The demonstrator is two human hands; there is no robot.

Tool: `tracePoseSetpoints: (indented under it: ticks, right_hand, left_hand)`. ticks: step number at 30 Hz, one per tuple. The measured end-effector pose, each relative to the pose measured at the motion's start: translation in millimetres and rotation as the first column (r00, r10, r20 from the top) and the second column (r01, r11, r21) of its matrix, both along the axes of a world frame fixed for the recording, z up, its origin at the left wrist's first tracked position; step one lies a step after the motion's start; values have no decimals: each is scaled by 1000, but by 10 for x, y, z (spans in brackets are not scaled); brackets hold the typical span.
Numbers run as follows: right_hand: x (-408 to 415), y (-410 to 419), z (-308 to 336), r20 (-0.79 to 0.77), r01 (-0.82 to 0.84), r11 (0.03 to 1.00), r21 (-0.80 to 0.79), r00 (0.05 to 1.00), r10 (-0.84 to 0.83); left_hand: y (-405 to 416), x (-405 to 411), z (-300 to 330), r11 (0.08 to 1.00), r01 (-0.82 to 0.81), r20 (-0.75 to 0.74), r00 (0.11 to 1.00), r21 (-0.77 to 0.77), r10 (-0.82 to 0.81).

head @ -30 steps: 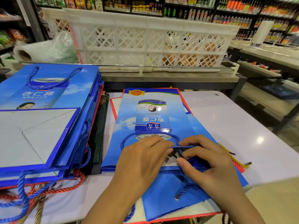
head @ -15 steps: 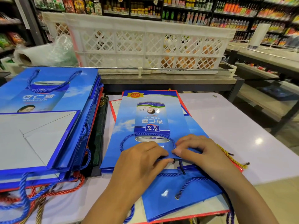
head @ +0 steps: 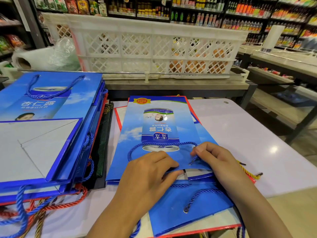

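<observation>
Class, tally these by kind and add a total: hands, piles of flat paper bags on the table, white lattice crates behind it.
Hands: 2, left hand gripping the top bag, right hand pinching its blue rope handle
Piles of paper bags: 2, left pile, right pile
White lattice crates: 2, front crate, rear crate
Total: 6

Pretty plain setup: bare forearms coming in from the bottom edge, ending in the bare left hand (head: 149,170) and bare right hand (head: 218,161).
</observation>
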State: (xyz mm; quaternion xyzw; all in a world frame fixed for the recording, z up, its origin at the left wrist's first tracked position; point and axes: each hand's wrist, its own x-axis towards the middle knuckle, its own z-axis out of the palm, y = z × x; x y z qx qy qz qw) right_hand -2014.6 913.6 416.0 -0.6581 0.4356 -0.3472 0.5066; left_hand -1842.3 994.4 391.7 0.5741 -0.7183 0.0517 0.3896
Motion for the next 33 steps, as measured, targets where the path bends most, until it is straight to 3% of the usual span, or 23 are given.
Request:
tracePoseSetpoints:
  ticks: [4, 7, 12, 15, 18, 21, 24, 27, 30, 33]
  right_hand:
    - [-9, 4, -11, 24, 12, 1000, 13, 1000, -12]
    - [-28, -14, -25, 155, 88, 995, 39, 983, -93]
    - [-70, -48, -5, 428, 322, 930, 177, 826, -367]
    - [-53, -51, 19, 341, 312, 932, 185, 869, -359]
    - [-26, -48, 147, 223, 204, 956, 209, 942, -250]
    - [-4, -74, 254, 227, 161, 965, 208, 952, -207]
    - [9, -45, 308, 245, 140, 969, 205, 951, -190]
    - [32, 63, 349, 300, 38, 984, 175, 950, -90]
    - [78, 150, 378, 418, -32, 980, 198, 907, -55]
    - [138, 211, 419, 607, -187, 935, 301, 794, -37]
  left_hand:
    - [-3, -5, -3, 1000, 6, 9, 1000, -2, -6]
    - [17, -2, 7, 1000, 13, -19, 1000, 9, -12]
    - [51, 3, 77, 1000, 3, -188, 982, -31, -9]
    - [51, 6, 134, 994, -27, -220, 975, -103, 4]
    - [70, 8, 198, 995, -4, -226, 974, -99, -19]
    - [126, 35, 329, 996, 73, -212, 975, 42, -63]
    - [148, 77, 531, 919, 212, -368, 926, 332, -81]
    - [-33, 76, 676, 906, 170, -460, 887, 387, 30]
    - [-344, 8, 794, 888, -22, -346, 916, 460, 202]
    - [-581, -134, 967, 806, -196, -121, 942, 559, 312]
